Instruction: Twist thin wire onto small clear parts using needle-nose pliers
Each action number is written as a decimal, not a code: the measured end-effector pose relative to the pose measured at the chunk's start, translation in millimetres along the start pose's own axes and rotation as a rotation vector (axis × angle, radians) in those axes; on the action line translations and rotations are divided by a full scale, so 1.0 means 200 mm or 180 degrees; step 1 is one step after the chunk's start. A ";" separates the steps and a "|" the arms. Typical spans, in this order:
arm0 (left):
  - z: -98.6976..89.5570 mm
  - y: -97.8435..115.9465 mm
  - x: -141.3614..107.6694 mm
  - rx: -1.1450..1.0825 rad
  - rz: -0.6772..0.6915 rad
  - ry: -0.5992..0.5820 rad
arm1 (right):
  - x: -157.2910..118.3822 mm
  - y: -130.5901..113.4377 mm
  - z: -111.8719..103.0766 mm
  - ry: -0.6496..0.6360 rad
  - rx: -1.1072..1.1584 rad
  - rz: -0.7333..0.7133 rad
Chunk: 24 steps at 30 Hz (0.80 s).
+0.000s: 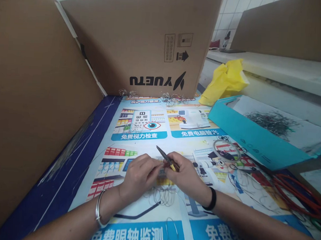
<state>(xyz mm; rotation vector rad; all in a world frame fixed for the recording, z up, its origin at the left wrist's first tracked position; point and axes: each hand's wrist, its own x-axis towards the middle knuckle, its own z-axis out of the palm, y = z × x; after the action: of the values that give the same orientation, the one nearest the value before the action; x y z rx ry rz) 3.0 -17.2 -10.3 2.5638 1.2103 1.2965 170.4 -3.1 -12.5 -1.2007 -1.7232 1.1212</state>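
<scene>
Turquoise box point(243, 134) as reference; all sides as the wearer saw them. Main risk, my read: snagging. Loose wire loops point(165, 198) sat right under the hands, left of the box and nearer the wearer. They overlapped, so lifting one could have dragged others along. Second risk: pliers point(162, 153) were in the right hand point(186, 176) with the nose pointing up and away, past the fingertips. A careless turn of the wrist could have jabbed the left hand point(139, 176) or bent fine wire. Third: springy ends could have pricked bare fingers, or a small piece could have dropped and got lost against the busy printed sheet point(150, 146).

Hands: right was curled closed around the pliers, handles in the palm, thumb and fingertips bunched toward the left. Left was half curled, thumb and fingertips pressed together, tips meeting the right's. Something thin seemed pinched between them; too small to tell what, or which hand had it.

Nearby: dark wire pile point(274, 123) inside the box, red cord point(294, 193) on its near side, yellow bag point(225, 80) just behind it. Cardboard panel point(143, 43) stood beyond, to its left.
</scene>
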 end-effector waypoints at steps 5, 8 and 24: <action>0.00 0.00 0.01 0.0023 0.0098 0.0010 | 0.00 -0.01 0.00 0.0038 0.0002 -0.0009; 0.00 0.01 0.02 0.0007 0.0093 0.0029 | -0.01 -0.01 0.01 0.0097 -0.0069 -0.0052; -0.01 0.01 0.05 -0.0594 -0.0199 -0.0112 | -0.01 -0.01 0.00 0.0233 -0.0326 -0.0218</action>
<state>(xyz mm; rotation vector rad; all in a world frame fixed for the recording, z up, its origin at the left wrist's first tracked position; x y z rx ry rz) 6.3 -12.4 -2.8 2.3894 1.0971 1.2802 170.2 -5.3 -11.3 -1.2200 -1.7702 0.9469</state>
